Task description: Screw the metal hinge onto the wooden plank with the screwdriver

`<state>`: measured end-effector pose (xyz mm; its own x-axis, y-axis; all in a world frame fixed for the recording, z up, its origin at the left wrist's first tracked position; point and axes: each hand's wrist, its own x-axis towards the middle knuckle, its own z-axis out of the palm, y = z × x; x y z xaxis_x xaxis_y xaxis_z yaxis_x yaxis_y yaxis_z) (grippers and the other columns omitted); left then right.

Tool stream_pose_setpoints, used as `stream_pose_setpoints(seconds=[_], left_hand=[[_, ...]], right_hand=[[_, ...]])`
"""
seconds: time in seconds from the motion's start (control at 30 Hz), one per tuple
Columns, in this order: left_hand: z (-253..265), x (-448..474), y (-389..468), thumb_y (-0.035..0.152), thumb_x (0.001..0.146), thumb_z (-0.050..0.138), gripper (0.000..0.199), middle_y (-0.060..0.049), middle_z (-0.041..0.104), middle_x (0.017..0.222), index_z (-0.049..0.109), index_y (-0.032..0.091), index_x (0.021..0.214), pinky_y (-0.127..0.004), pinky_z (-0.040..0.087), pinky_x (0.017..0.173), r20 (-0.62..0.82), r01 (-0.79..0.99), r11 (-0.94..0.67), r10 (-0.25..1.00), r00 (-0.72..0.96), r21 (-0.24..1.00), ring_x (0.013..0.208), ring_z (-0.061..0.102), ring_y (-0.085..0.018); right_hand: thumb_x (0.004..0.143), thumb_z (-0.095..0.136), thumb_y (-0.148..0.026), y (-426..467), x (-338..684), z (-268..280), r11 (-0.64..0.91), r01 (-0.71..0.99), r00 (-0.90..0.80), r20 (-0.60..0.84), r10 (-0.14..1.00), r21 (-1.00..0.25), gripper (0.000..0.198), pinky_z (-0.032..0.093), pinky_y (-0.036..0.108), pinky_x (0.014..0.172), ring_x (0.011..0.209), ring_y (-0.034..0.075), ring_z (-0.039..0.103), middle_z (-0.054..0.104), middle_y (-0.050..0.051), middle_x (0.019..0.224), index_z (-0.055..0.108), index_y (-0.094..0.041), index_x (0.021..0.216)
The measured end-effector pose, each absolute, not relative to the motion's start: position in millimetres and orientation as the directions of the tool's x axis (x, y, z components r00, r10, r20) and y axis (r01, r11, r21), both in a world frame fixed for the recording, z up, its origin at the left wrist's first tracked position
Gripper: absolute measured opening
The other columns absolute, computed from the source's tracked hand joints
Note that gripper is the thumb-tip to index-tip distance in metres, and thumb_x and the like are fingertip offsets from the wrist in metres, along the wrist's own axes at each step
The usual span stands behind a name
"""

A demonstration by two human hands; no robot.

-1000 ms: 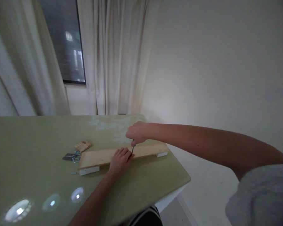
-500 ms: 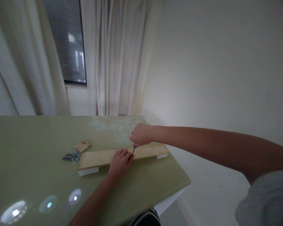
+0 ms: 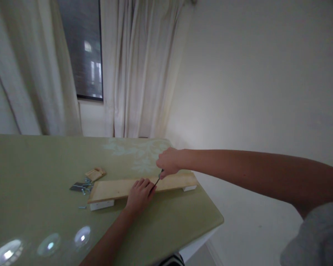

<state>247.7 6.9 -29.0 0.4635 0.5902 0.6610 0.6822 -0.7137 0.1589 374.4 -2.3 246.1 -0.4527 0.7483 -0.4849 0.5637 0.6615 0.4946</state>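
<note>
A long, light wooden board (image 3: 111, 189) rests on white blocks (image 3: 102, 205) at the table's near right part. My left hand (image 3: 140, 194) grips the board's front edge around its middle, fingers bent over the top. My right hand (image 3: 169, 161) is closed around the handle of a screwdriver (image 3: 157, 181), most of that handle being covered by the fist. The thin shaft slants down to the left, and its tip ends at the fingers of my left hand. Whether a screw sits under the tip is hidden.
Left of the board lie several loose screws (image 3: 86, 186), a dark flat piece (image 3: 77, 187) and a small wooden piece (image 3: 96, 173). One screw (image 3: 82, 207) lies apart. The green table (image 3: 44, 166) ends at a rounded right corner; a wall and curtains stand behind.
My right hand has shifted slightly right, and the screwdriver leans over more than before. My left hand stays on the board. The whole view has turned a little.
</note>
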Motion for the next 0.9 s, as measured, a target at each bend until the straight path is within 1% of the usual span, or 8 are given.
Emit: stream_pose_setpoints(seconds=[0.1, 0.2, 0.3, 0.5, 0.57, 0.67, 0.8, 0.9], left_hand=[[-34.4, 247.5, 9.5, 0.030, 0.106, 0.053, 0.025, -0.006, 0.070, 0.089, 0.071, 0.023, 0.089, -0.038, 0.043, 0.081, 0.668, 0.681, -0.715, 0.586, 0.460, 0.158, 0.089, 0.060, -0.023], [-34.7, 247.3, 9.5, 0.033, 0.107, 0.053, 0.027, -0.005, 0.070, 0.090, 0.071, 0.023, 0.090, -0.038, 0.044, 0.082, 0.672, 0.677, -0.718, 0.583, 0.457, 0.163, 0.090, 0.060, -0.023], [-32.6, 247.0, 8.0, 0.035, 0.107, 0.053, 0.027, -0.005, 0.069, 0.091, 0.072, 0.024, 0.092, -0.038, 0.044, 0.082, 0.676, 0.672, -0.723, 0.579, 0.457, 0.164, 0.090, 0.060, -0.023], [-33.0, 246.5, 8.0, 0.030, 0.105, 0.058, 0.024, -0.004, 0.068, 0.086, 0.071, 0.023, 0.085, -0.037, 0.043, 0.079, 0.698, 0.672, -0.723, 0.564, 0.441, 0.160, 0.086, 0.060, -0.023], [-32.1, 246.5, 7.6, 0.031, 0.105, 0.058, 0.025, -0.004, 0.068, 0.086, 0.070, 0.023, 0.084, -0.038, 0.043, 0.079, 0.704, 0.672, -0.723, 0.562, 0.434, 0.162, 0.085, 0.060, -0.023], [-29.9, 246.2, 6.5, 0.032, 0.105, 0.058, 0.025, -0.004, 0.069, 0.086, 0.071, 0.023, 0.085, -0.037, 0.043, 0.080, 0.710, 0.670, -0.724, 0.557, 0.430, 0.162, 0.085, 0.060, -0.023], [-30.0, 245.6, 6.6, 0.028, 0.105, 0.058, 0.025, -0.003, 0.068, 0.084, 0.070, 0.023, 0.084, -0.038, 0.043, 0.078, 0.715, 0.668, -0.727, 0.550, 0.431, 0.156, 0.084, 0.060, -0.023], [-32.2, 245.5, 7.5, 0.029, 0.104, 0.058, 0.023, -0.004, 0.069, 0.086, 0.070, 0.023, 0.085, -0.038, 0.043, 0.079, 0.720, 0.667, -0.729, 0.544, 0.430, 0.153, 0.085, 0.059, -0.023]], right_hand=[[0.088, 0.081, -0.051, -4.8, 372.7, 248.8, 0.668, 0.566, -0.428, -0.520, 0.739, 0.483, 0.048, 0.058, 0.041, 0.081, 0.108, 0.037, 0.075, 0.080, 0.017, 0.112, 0.076, -0.018, 0.123], [0.102, 0.064, -0.049, -5.4, 372.3, 248.5, 0.643, 0.600, -0.416, -0.500, 0.759, 0.476, 0.040, 0.058, 0.042, 0.083, 0.111, 0.036, 0.075, 0.080, 0.019, 0.113, 0.077, -0.017, 0.121], [0.110, 0.047, -0.050, -4.8, 372.9, 248.8, 0.606, 0.636, -0.390, -0.478, 0.787, 0.478, 0.048, 0.059, 0.041, 0.080, 0.109, 0.036, 0.076, 0.079, 0.021, 0.112, 0.077, -0.014, 0.119], [0.094, 0.077, -0.045, -5.5, 374.9, 257.2, 0.659, 0.619, -0.461, -0.481, 0.746, 0.429, 0.048, 0.059, 0.040, 0.082, 0.110, 0.035, 0.075, 0.077, 0.016, 0.123, 0.066, -0.023, 0.135], [0.104, 0.063, -0.047, -5.6, 373.3, 257.3, 0.626, 0.643, -0.451, -0.441, 0.776, 0.442, 0.038, 0.058, 0.042, 0.084, 0.112, 0.035, 0.075, 0.077, 0.018, 0.120, 0.070, -0.020, 0.129], [0.111, 0.039, -0.052, -5.0, 370.4, 257.1, 0.555, 0.687, -0.395, -0.400, 0.827, 0.470, 0.053, 0.058, 0.045, 0.082, 0.112, 0.039, 0.074, 0.077, 0.024, 0.116, 0.075, -0.014, 0.119], [0.096, 0.072, -0.054, -5.2, 369.2, 259.4, 0.605, 0.673, -0.418, -0.457, 0.785, 0.425, 0.050, 0.058, 0.041, 0.083, 0.113, 0.036, 0.074, 0.077, 0.017, 0.121, 0.068, -0.021, 0.133], [0.102, 0.062, -0.053, -5.7, 368.6, 257.1, 0.569, 0.708, -0.404, -0.420, 0.812, 0.419, 0.043, 0.058, 0.044, 0.088, 0.117, 0.037, 0.073, 0.077, 0.019, 0.123, 0.072, -0.020, 0.128]])
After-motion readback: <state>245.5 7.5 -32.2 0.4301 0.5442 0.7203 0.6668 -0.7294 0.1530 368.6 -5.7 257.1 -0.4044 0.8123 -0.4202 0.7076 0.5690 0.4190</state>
